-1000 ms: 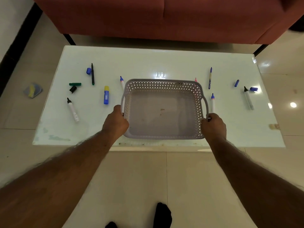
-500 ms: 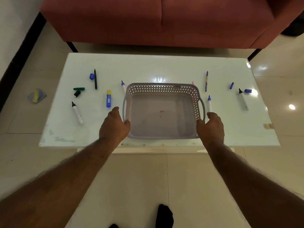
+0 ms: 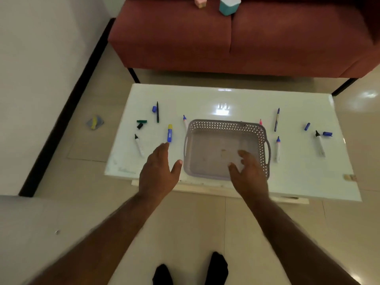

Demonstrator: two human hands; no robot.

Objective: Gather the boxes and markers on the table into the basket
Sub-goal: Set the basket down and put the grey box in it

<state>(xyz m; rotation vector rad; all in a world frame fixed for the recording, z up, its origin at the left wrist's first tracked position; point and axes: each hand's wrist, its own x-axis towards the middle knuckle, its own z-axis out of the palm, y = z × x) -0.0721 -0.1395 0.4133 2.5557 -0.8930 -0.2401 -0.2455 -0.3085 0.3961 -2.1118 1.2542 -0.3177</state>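
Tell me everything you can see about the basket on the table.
The basket is a pale grey-lilac plastic tray, roughly rectangular with rounded corners. Its upper walls are pierced in a lattice pattern, the lower walls and floor are solid, and a loop handle sits on each short side. It stands upright and empty near the front edge of the white table. The right hand overlaps its near right corner; contact is unclear.

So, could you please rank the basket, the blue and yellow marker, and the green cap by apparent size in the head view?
1. basket
2. blue and yellow marker
3. green cap
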